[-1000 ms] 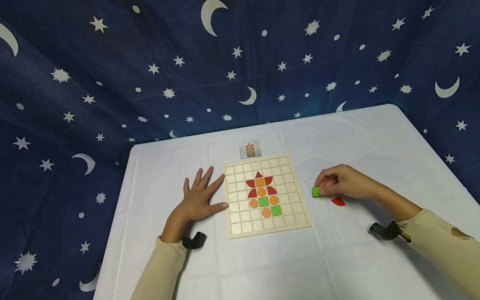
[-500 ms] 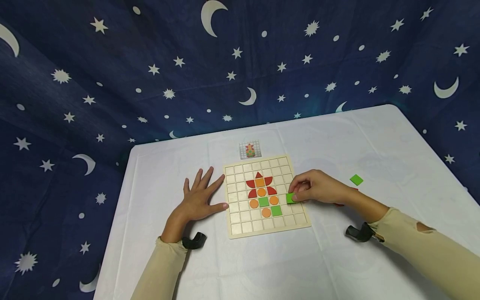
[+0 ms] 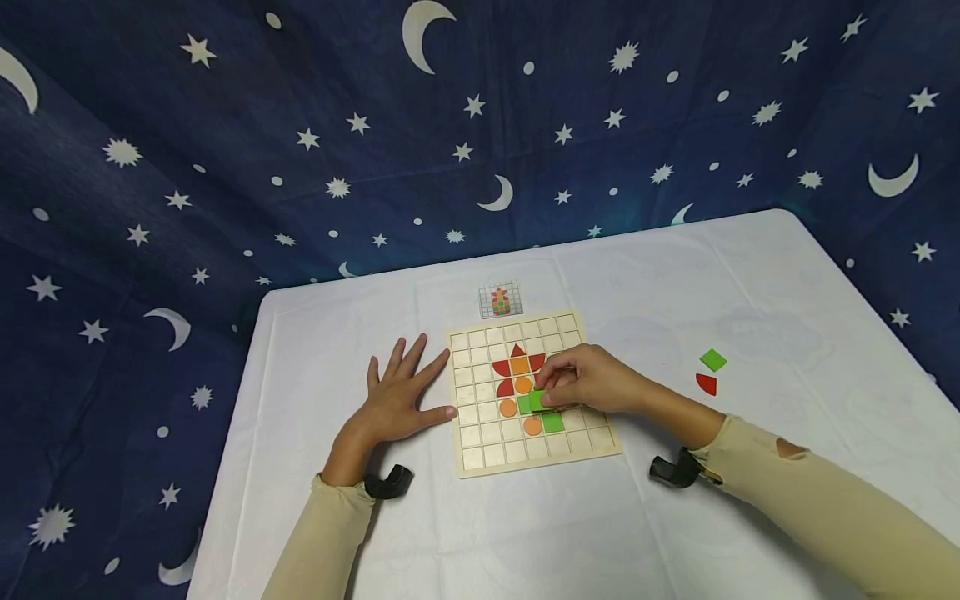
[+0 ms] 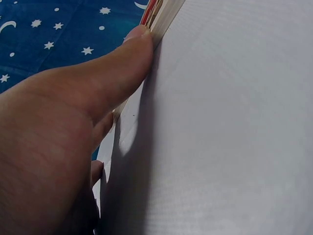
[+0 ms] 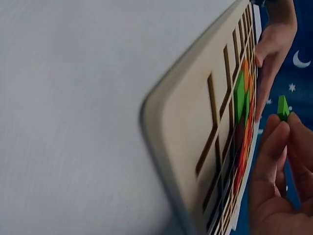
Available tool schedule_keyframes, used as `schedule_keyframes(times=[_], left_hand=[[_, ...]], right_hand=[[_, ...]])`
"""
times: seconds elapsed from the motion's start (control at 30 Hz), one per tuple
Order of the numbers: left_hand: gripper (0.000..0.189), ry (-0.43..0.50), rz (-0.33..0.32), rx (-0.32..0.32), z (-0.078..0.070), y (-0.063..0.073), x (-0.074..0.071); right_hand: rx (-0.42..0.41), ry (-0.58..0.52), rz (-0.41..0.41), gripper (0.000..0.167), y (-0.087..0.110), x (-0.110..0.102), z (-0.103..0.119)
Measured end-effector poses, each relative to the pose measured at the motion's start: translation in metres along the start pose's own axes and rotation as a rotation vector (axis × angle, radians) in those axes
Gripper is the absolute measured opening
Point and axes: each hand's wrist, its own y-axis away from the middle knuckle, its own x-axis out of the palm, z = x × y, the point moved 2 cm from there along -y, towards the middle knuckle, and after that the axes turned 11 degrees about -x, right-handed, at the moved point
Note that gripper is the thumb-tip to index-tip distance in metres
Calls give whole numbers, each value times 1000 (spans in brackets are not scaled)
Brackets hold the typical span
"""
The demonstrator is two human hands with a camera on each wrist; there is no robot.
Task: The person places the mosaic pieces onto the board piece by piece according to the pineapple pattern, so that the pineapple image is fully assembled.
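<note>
My right hand pinches a green square tile between thumb and fingers, held above the wooden grid board. In the head view that tile overlaps another green square lying on the board. My left hand lies spread on the table, its thumb and index fingertip at the board's left edge. Set in the grid are an orange square, red quarter-circles, a red triangle, orange discs and a green square. My right hand hides part of the board's right side.
A small pattern card lies just beyond the board. To the right on the white-covered table rest a loose green square and a red quarter-circle. A dark blue star-patterned curtain hangs behind.
My right hand has carried the green square tile leftward from the table's right side to over the board, uncovering the loose green square and red quarter-circle. My left hand has stayed put.
</note>
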Motion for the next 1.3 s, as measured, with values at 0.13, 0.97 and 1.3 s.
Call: schedule_keyframes(times=[0.13, 0.97, 1.3], left_hand=[[95, 1, -2, 3, 0, 1, 0], [94, -13, -3, 4, 2, -2, 1], [94, -9, -6, 9, 1, -2, 1]], right_hand=[[-16, 18, -2, 13, -4, 10, 4], [-147, 192, 6, 12, -17, 49, 17], [-172, 280, 7, 10, -18, 51, 22]])
